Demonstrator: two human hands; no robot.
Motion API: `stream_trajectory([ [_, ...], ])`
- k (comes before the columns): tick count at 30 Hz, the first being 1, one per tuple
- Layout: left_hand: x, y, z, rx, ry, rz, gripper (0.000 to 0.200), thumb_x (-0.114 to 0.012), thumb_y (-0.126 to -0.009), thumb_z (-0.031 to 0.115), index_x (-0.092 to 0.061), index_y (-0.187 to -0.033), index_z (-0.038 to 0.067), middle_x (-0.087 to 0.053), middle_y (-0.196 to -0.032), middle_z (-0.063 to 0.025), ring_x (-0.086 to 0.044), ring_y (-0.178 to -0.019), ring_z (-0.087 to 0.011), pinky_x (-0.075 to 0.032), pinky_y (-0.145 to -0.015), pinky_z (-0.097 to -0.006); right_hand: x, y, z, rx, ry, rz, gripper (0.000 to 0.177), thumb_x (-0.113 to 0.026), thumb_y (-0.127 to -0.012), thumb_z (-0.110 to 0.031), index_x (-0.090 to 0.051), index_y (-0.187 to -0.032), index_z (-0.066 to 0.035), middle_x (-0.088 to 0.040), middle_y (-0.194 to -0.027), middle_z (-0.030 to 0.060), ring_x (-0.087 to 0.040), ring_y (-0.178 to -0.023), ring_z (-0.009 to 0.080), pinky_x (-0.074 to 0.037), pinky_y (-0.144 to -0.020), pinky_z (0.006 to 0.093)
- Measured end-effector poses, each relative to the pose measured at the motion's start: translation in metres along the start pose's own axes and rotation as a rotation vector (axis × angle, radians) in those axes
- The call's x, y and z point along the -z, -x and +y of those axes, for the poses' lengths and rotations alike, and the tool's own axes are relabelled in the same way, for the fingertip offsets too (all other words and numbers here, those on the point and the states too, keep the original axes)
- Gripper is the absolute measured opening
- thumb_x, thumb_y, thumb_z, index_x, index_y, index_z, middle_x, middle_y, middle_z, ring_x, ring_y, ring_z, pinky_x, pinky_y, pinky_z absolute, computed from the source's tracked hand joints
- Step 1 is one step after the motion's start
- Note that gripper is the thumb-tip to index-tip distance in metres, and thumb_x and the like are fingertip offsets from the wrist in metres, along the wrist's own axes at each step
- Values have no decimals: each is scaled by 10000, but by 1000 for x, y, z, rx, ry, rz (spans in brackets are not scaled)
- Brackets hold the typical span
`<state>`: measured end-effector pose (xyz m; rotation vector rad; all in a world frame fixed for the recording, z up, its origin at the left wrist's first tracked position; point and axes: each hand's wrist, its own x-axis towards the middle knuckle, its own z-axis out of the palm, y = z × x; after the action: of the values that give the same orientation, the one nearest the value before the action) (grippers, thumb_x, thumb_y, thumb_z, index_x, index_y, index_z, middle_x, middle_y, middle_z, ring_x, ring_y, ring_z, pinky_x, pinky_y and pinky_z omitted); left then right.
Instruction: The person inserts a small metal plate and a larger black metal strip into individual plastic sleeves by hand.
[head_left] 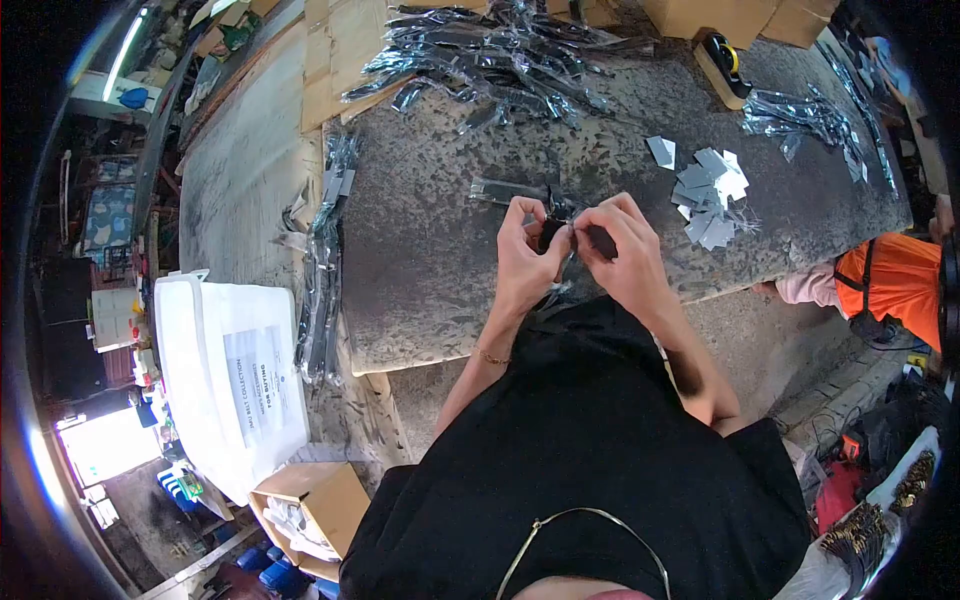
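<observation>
I watch the left hand [522, 262] and right hand [630, 262] both pinching 1 small dark piece [552, 235]: it looks light, floppy, probably slippery, best held at its ends.

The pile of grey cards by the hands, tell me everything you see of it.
The pile of grey cards is a loose heap of small flat squarish pieces, pale grey and white, paper-like, overlapping at odd angles. It lies on the dark mottled table, apart from the right hand, which pinches a small dark item. One stray card lies separate nearby.
</observation>
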<state>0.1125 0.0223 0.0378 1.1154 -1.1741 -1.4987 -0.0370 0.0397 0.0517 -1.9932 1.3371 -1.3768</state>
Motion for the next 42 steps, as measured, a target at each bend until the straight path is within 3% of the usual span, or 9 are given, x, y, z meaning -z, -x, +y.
stream_trajectory([
  [8,-7,3,9,41,-85,-7,282,-627,-845,16,-367,-936,78,-564,-674,-34,-469,-478,-37,-341,-380,-203,16,-1,-5,-96,71,84,310,-708,-705,39,-627,-993,-39,-614,-781,80,-598,-768,224,-489,-640,312],
  [10,-6,3,7,42,-82,-20,276,-624,-848,20,-372,-947,75,-566,-679,-34,-475,-476,-41,-347,-381,-204,27,-1,-5,-558,-200,-158,342,-712,-723,12,-626,-1050,-34,-597,-721,68,-591,-698,155,-476,-628,284],
  [13,-1,-2,5,32,-1,-94,265,-611,-880,76,-381,-1011,66,-610,-736,-65,-486,-468,-54,-375,-400,-203,48,-13,-10,-661,-144,-437,361,-713,-733,-8,-628,-1083,-37,-604,-712,36,-557,-655,88,-454,-606,254],
  [17,14,-6,6,149,215,-197,363,-585,-924,196,-347,-1162,60,-658,-918,-143,-515,-500,-76,-425,-461,-197,54,-12,6,-692,-365,-516,385,-712,-730,-11,-624,-1103,-51,-608,-715,0,-554,-667,69,-445,-599,228],
  [20,20,-5,6,152,399,-313,470,-615,-884,122,-321,-1246,66,-620,-1031,-158,-580,-648,-109,-482,-586,-218,51,-10,12,-649,-643,-450,364,-708,-749,-14,-616,-1099,-43,-617,-753,-15,-545,-663,57,-434,-593,202],
  [22,24,-3,5,69,248,-464,620,-631,-814,4,-280,-1321,68,-571,-1124,-159,-620,-863,-161,-500,-753,-268,48,-12,15,-793,-843,-344,313,-705,-781,-34,-606,-1078,-31,-626,-776,-1,-562,-680,68,-456,-606,200],
  [26,22,-2,10,100,135,-496,715,-565,-753,-147,-263,-1360,82,-576,-1137,-144,-619,-1032,-215,-486,-871,-311,37,-13,20,-786,-905,-164,268,-703,-806,-50,-600,-1052,-25,-643,-807,36,-588,-686,84,-480,-599,210],
  [34,15,-3,6,136,66,-388,766,-572,-741,-173,-249,-1384,89,-611,-1142,-189,-662,-963,-235,-523,-797,-297,13,-9,20,-817,-793,196,211,-686,-844,-70,-566,-1013,-28,-640,-763,58,-625,-652,112,-467,-527,215],
  [42,12,-1,9,177,-8,-347,786,-639,-728,-149,-262,-1374,93,-641,-1073,-203,-681,-906,-251,-538,-770,-309,6,-4,24,-687,-579,177,180,-699,-824,-54,-588,-963,-25,-641,-721,22,-595,-619,70,-456,-530,200],
])
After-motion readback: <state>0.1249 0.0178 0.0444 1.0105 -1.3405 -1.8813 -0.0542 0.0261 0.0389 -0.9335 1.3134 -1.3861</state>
